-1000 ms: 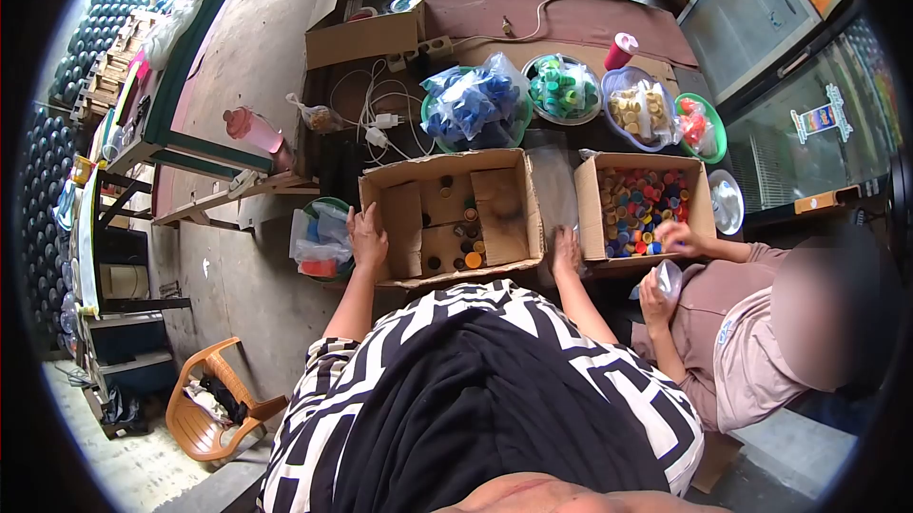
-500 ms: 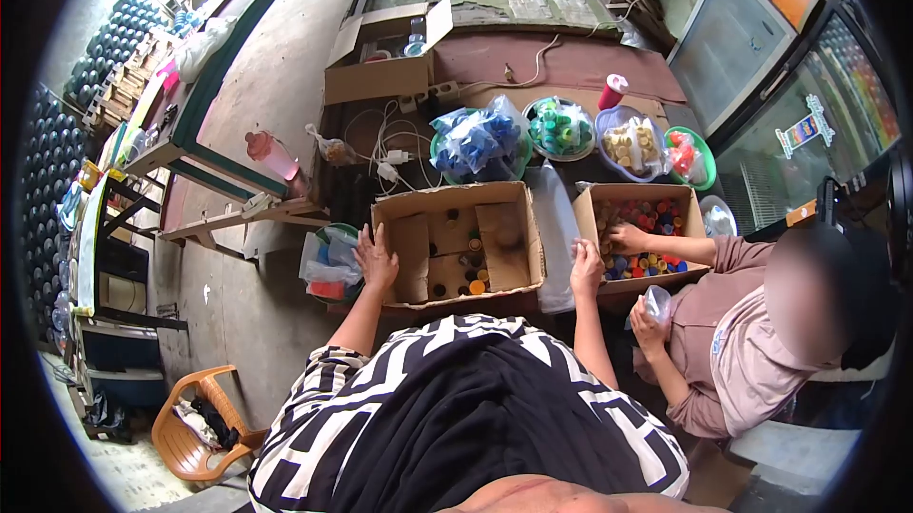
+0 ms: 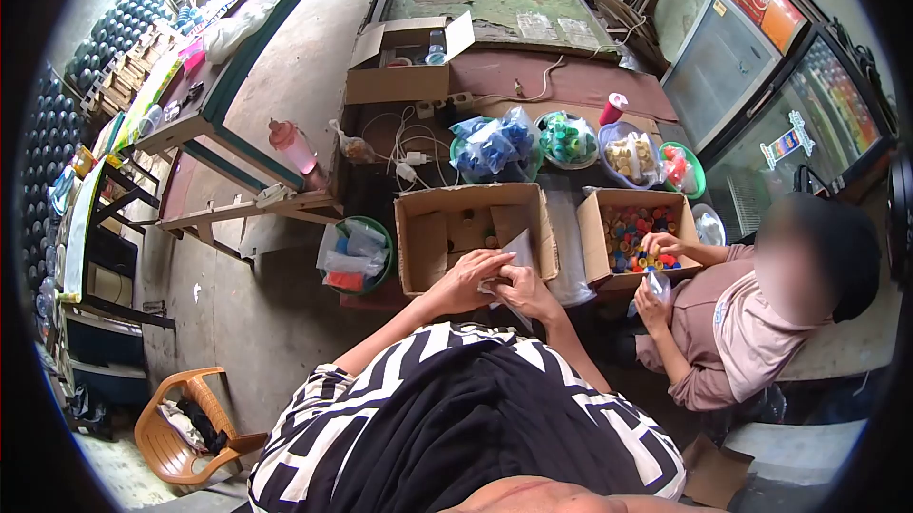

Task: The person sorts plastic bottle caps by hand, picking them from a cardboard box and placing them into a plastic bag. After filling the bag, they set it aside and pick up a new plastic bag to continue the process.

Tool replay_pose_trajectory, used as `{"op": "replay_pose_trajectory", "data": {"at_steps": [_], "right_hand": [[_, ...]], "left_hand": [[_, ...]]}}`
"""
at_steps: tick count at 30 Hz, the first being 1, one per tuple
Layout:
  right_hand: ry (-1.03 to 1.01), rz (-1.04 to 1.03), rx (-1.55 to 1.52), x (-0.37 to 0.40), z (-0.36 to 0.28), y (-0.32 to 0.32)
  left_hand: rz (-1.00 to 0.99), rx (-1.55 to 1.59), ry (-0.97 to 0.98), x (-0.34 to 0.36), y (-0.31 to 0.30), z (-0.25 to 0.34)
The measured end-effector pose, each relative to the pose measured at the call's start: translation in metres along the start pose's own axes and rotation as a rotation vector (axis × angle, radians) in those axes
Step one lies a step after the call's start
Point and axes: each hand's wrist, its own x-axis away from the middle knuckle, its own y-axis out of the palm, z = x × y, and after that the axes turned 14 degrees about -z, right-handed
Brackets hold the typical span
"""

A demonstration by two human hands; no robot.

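Note:
My left hand [image 3: 466, 283] and my right hand [image 3: 526, 292] meet over the front edge of an open cardboard box [image 3: 423, 228]. Pinched between their closed fingers is a clear plastic bag [image 3: 519, 249], its upper end sticking up over the box. Inside that box lie a few dark and coloured bottle caps [image 3: 467, 216], partly hidden by my hands. Right beside the box lies a stack of clear plastic bags [image 3: 569, 242].
At right, a co-worker [image 3: 709, 342] holds a small plastic bag [image 3: 656, 287] by a box of colourful caps [image 3: 594, 237]. Behind stand bowls of bagged caps, including a blue one [image 3: 495, 147]. A green basin [image 3: 385, 271] sits at left, near a pink bottle [image 3: 293, 147].
My left hand has moved right from the box's left edge, and my right hand left from the stacked bags; both now hold a bag. The co-worker's hands have come closer together.

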Motion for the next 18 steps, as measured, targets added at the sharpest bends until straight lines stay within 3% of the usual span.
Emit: {"op": "replay_pose_trajectory", "data": {"at_steps": [2, 4, 7, 9, 13, 18], "right_hand": [[0.04, -0.033, -0.113, 0.002, -0.014, 0.012], [-0.038, 0.009, -0.053, 0.004, -0.017, 0.023], [0.004, 0.069, 0.095, 0.014, -0.029, 0.032], [0.055, 0.072, 0.072, 0.019, -0.021, 0.037], [0.057, 0.084, -0.218, 0.029, -0.002, 0.05], [-0.043, 0.331, -0.3, 0.037, 0.015, 0.054]], "left_hand": [[-0.057, 0.062, -0.057, 0.019, 0.003, 0.0], [0.126, 0.0, -0.06, 0.039, 0.008, -0.005], [0.038, -0.015, -0.083, 0.064, 0.003, -0.015], [0.147, 0.05, -0.133, 0.077, 0.004, -0.017], [0.122, 0.202, -0.214, 0.099, 0.004, -0.018], [0.04, 0.257, -0.245, 0.118, 0.011, -0.026]]}}
